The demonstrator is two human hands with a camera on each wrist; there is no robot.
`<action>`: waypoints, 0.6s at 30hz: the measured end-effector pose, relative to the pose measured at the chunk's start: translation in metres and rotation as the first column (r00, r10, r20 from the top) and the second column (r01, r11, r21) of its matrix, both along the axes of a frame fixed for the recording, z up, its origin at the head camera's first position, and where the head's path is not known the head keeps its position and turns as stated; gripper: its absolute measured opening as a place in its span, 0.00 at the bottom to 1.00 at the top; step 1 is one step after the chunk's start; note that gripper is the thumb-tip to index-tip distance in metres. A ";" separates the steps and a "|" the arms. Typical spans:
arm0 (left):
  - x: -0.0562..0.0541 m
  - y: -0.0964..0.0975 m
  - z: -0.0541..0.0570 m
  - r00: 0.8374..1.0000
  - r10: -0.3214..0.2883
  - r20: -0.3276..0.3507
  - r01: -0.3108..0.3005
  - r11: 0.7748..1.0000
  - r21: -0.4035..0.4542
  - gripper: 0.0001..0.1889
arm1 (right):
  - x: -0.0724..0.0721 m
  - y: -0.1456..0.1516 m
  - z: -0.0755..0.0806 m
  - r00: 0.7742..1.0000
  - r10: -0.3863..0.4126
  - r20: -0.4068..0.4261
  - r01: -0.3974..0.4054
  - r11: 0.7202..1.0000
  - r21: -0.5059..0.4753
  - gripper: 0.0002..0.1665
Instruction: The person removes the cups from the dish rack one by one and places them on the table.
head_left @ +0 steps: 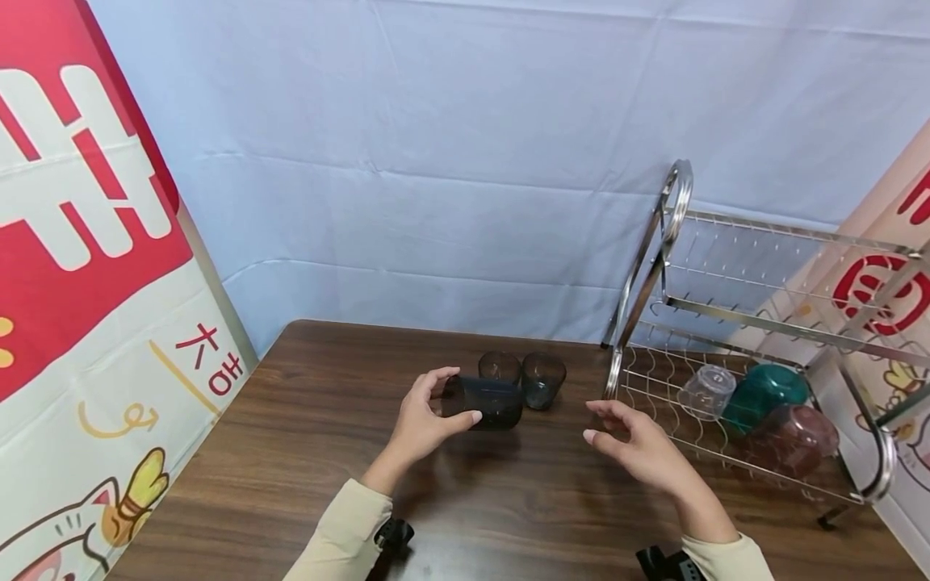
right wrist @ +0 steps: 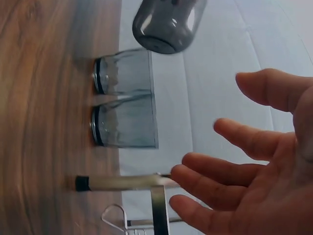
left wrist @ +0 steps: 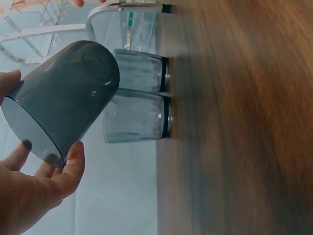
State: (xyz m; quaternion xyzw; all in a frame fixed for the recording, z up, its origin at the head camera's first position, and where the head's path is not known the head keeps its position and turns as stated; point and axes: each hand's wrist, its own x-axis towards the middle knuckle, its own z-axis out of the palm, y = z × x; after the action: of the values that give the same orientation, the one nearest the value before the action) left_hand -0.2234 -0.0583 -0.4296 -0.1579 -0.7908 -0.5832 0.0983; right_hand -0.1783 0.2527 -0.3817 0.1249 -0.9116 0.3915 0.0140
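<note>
A dark grey translucent cup [head_left: 488, 403] lies tipped on its side in the air over the table, and my left hand [head_left: 425, 415] grips it around the rim end. In the left wrist view the cup [left wrist: 73, 93] shows its mouth toward my palm and its base pointing away. Just behind it, two grey glass tumblers stand side by side on the table: a left tumbler [head_left: 500, 366] and a right tumbler [head_left: 543, 381]. My right hand [head_left: 639, 448] hovers between the tumblers and the rack, fingers relaxed and spread, holding nothing.
A two-tier metal dish rack [head_left: 654, 303] stands at the right of the wooden table [head_left: 312, 436]. On its lower tier lie a clear cup [head_left: 707, 392], a teal cup [head_left: 766, 395] and a pinkish cup [head_left: 793, 440]. A pale blue cloth [head_left: 436, 202] hangs behind the table.
</note>
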 end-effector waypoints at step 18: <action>-0.009 -0.016 0.009 0.999 0.031 -0.034 -0.033 0.997 -0.070 0.34 | -0.004 0.018 0.008 1.000 0.010 0.015 -0.012 0.992 0.128 0.27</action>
State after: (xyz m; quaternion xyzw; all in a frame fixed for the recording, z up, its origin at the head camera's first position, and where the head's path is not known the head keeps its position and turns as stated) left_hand -0.2320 -0.0747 -0.4206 -0.1581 -0.8117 -0.5505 0.1147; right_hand -0.1828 0.2705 -0.3738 0.1275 -0.9343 0.3330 -0.0026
